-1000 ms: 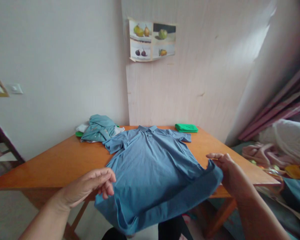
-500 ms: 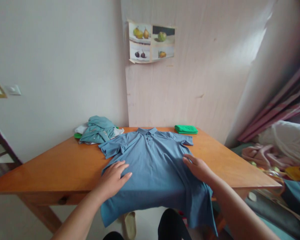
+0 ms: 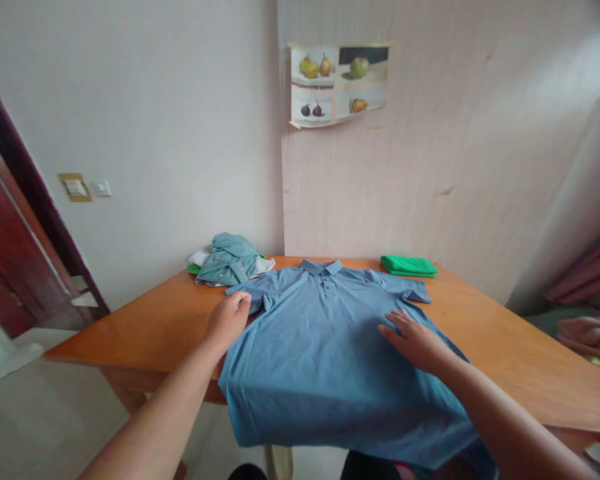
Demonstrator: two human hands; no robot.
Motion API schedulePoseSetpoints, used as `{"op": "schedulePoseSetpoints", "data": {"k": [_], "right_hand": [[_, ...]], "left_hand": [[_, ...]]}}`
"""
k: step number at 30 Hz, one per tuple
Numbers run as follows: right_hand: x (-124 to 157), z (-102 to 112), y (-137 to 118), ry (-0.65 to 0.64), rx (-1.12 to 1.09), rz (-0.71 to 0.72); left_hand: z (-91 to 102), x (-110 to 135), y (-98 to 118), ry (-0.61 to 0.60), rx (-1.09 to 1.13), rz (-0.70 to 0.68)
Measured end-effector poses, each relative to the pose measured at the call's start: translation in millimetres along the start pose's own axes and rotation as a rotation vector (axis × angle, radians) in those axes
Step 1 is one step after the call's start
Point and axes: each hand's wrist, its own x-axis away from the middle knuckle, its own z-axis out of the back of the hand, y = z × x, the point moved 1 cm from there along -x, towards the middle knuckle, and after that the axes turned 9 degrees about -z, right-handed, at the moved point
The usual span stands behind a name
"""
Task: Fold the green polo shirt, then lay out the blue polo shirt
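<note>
Head view: blue polo shirt (image 3: 330, 353) lies front-up on the wooden tabletop (image 3: 505, 347), collar toward the far wall, hem hanging over the near edge. Left hand (image 3: 229, 319) sits at the shirt's left sleeve (image 3: 250, 297) — fingers curled in on the sleeve's edge, looks like a pinch on the fabric, though the exact grip is hidden by the knuckles. Right hand (image 3: 416, 341) rests flat on the shirt's right side, below the other sleeve; fingers spread wide, palm down, gripping nothing.

Rest of the tabletop: a crumpled teal garment (image 3: 229, 260) w/ bits of white and green cloth under it at the far left corner, just beside the shirt's left shoulder. A folded green cloth (image 3: 409, 265) at the far right, near the shirt's right sleeve but apart from it.

Bkgd: fruit picture (image 3: 337, 83) taped on a pale wood panel of the wall, light switch (image 3: 101, 189) and a small framed plate (image 3: 73, 187) on the white wall at left, dark red door frame (image 3: 10, 220) at the left edge. Pink cloth, blurred, at far right.
</note>
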Motion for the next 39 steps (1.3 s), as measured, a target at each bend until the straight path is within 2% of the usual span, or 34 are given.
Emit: {"op": "schedulePoseSetpoints", "data": {"k": [3,7,11,14,17,22,24,26,29,34,36,39], "right_hand": [[-5,-16,-19,-0.035,0.005,0.036],[-5,-34,-22,-0.033,0.066,0.032],[-3,-39,-18,-0.002,0.092,0.037],[-2,-39,-18,0.02,0.107,0.03],[-2,-40,-19,0.022,0.124,0.017],[0,-37,-21,0.011,0.132,0.006],[0,-36,-22,0.008,0.132,0.007],[0,-35,-24,-0.001,0.135,0.001],[2,-35,-26,-0.013,0.128,-0.017],[6,-23,-35,-0.053,0.057,-0.043],[3,-12,-38,-0.074,-0.001,-0.035],[-9,3,-38,-0.039,-0.077,-0.073]], "left_hand": [[-19.8,-18,-10,-0.14,-0.142,-0.011],[-37.1,-24,-33,-0.294,-0.202,-0.021],[-21.3,-31,-61,-0.354,-0.284,0.042],[-4.3,-42,-68,-0.33,-0.356,0.095],[-3.2,-48,-52,-0.299,-0.366,0.077],[-31.8,-32,1,-0.321,-0.281,-0.092],[-41.4,-21,15,-0.383,-0.243,-0.15],[-45.6,-12,20,-0.462,-0.223,-0.137],[-43.3,-7,14,-0.522,-0.214,-0.105],[-35.6,-17,6,-0.564,-0.24,-0.125],[-36.9,-24,13,-0.545,-0.261,-0.134],[-46.9,-33,32,-0.439,-0.253,-0.216]]}}
